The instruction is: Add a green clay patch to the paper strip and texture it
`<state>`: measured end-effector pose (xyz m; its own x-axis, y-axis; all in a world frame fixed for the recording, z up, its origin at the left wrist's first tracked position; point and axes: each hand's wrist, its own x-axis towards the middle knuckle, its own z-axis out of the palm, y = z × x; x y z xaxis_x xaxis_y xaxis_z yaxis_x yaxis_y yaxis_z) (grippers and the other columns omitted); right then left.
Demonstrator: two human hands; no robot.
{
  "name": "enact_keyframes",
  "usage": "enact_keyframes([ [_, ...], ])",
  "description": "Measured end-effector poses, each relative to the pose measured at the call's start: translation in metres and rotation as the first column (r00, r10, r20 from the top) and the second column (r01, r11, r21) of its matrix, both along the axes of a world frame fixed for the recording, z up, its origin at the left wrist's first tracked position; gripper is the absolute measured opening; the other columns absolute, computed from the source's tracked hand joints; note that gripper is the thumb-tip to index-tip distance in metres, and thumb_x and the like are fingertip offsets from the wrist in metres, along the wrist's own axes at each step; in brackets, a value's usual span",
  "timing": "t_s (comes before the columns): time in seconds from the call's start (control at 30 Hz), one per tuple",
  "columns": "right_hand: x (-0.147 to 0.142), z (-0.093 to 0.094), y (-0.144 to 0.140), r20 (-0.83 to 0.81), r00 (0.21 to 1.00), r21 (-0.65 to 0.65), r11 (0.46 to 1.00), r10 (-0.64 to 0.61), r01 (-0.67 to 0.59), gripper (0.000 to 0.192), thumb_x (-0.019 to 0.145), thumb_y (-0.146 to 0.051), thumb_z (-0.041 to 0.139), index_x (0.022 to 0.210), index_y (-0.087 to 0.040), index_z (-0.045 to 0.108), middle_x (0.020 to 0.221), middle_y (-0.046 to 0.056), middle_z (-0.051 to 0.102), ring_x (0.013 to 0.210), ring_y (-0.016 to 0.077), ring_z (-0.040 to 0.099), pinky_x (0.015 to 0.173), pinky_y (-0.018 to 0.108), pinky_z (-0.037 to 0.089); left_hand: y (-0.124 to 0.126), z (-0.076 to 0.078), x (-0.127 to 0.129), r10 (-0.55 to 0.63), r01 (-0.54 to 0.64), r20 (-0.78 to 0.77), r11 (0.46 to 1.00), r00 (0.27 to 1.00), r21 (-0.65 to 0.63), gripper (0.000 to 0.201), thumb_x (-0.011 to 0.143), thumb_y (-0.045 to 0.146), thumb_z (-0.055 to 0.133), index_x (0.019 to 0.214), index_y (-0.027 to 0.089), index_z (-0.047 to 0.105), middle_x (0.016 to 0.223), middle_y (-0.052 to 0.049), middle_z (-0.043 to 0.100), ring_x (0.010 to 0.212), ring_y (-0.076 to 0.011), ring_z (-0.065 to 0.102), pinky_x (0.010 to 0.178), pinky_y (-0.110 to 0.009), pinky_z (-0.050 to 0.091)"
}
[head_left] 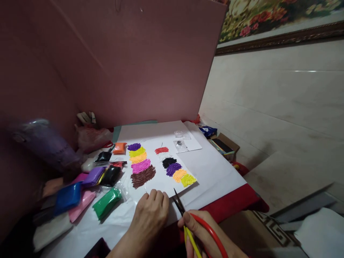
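Gripping scissors: right hand, fingers wrapped round handles, blades slightly parted, aimed away from body, likely for control. Left hand bunched at near edge of white sheet, probably steadying it; cannot tell whether fingers pinch anything. Beyond, coloured strips in two columns, seemingly spaced for separation. Leftward, green packet, presumably within reach.

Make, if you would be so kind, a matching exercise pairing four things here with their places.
1. Scissors
2. Left hand
3. Green packet
4. Framed picture

A. On the wall
B. Left of the left hand
C. In the right hand
D. Curled at the near edge of the white card

Pairs: 1-C; 2-D; 3-B; 4-A
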<state>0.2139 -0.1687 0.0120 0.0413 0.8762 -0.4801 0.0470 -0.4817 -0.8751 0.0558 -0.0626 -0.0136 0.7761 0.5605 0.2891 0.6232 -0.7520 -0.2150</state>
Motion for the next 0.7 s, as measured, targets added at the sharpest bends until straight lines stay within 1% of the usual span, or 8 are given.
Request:
enact_keyframes([
  [0.07,0.0,0.0,0.003,-0.024,0.999,-0.022,0.999,0.025,-0.026,0.077,0.076,-0.083,0.038,0.106,-0.014,0.054,0.06,0.0,0.059,0.051,0.0124,0.052,0.054,0.025,0.041,-0.001,-0.001,-0.002,-0.045,0.042,0.049,0.997,0.998,0.06,0.02,0.079,-0.001,0.049,0.088,0.014,0.059,0.071,-0.004,0.062,0.062,-0.0223,0.058,0.051,-0.032,0.043],
  [0.13,0.001,0.0,0.004,-0.017,0.999,-0.016,0.999,0.038,-0.038,0.078,0.075,-0.084,0.038,0.106,-0.014,0.053,0.06,0.0,0.058,0.051,0.0125,0.052,0.054,0.026,0.042,-0.003,0.0,-0.005,-0.097,0.083,0.104,0.988,0.99,0.131,0.023,0.081,0.001,0.045,0.095,0.01,0.06,0.073,-0.006,0.064,0.062,-0.0223,0.058,0.05,-0.032,0.043],
  [0.2,0.002,0.001,0.004,-0.003,0.999,-0.022,0.999,0.039,-0.039,0.076,0.075,-0.084,0.04,0.104,-0.015,0.054,0.063,0.001,0.06,0.053,0.0128,0.054,0.055,0.026,0.044,-0.006,0.001,-0.006,-0.129,0.104,0.131,0.978,0.983,0.184,0.025,0.083,0.002,0.042,0.096,0.009,0.061,0.074,-0.007,0.065,0.062,-0.0216,0.058,0.05,-0.032,0.043],
  [0.27,0.004,0.0,0.003,-0.003,0.999,-0.041,0.998,0.041,-0.041,0.073,0.075,-0.082,0.043,0.102,-0.016,0.056,0.063,0.001,0.06,0.052,0.013,0.055,0.052,0.025,0.044,-0.01,0.002,-0.006,-0.144,0.114,0.134,0.971,0.98,0.211,0.026,0.085,0.003,0.04,0.096,0.008,0.062,0.074,-0.008,0.066,0.061,-0.0205,0.059,0.05,-0.03,0.044],
  [0.37,0.007,-0.004,0.0,-0.013,0.999,-0.045,0.998,0.042,-0.042,0.067,0.076,-0.079,0.046,0.099,-0.017,0.058,0.061,0.0,0.06,0.049,0.0125,0.056,0.049,0.023,0.043,-0.016,0.001,-0.004,-0.155,0.122,0.145,0.97,0.977,0.211,0.029,0.085,0.001,0.038,0.097,0.007,0.063,0.072,-0.008,0.066,0.062,-0.0204,0.06,0.05,-0.03,0.045],
  [0.5,0.007,-0.005,0.0,0.03,0.998,-0.038,0.998,0.046,-0.045,0.063,0.077,-0.077,0.048,0.092,-0.017,0.059,0.058,-0.001,0.059,0.049,0.0117,0.055,0.052,0.023,0.044,-0.021,-0.005,-0.002,-0.18,0.137,0.211,0.969,0.961,0.205,0.029,0.086,0.002,0.036,0.098,0.005,0.062,0.074,-0.01,0.068,0.063,-0.0227,0.062,0.049,-0.032,0.047],
  [0.6,0.005,-0.002,0.001,0.038,0.999,-0.033,0.999,0.035,-0.033,0.064,0.077,-0.079,0.046,0.088,-0.017,0.058,0.055,-0.002,0.057,0.048,0.0115,0.054,0.05,0.023,0.043,-0.023,-0.01,-0.001,-0.186,0.131,0.256,0.967,0.948,0.217,0.029,0.088,0.003,0.035,0.099,0.006,0.062,0.077,-0.011,0.069,0.064,-0.0219,0.063,0.051,-0.032,0.048],
  [0.7,0.005,-0.002,0.002,0.026,0.998,-0.028,0.998,0.051,-0.051,0.063,0.077,-0.079,0.047,0.086,-0.018,0.057,0.055,-0.002,0.057,0.047,0.0116,0.054,0.049,0.022,0.042,-0.023,-0.013,0.0,-0.172,0.108,0.286,0.968,0.943,0.228,0.029,0.09,0.004,0.034,0.098,0.008,0.062,0.076,-0.01,0.069,0.066,-0.0213,0.063,0.054,-0.031,0.047],
])
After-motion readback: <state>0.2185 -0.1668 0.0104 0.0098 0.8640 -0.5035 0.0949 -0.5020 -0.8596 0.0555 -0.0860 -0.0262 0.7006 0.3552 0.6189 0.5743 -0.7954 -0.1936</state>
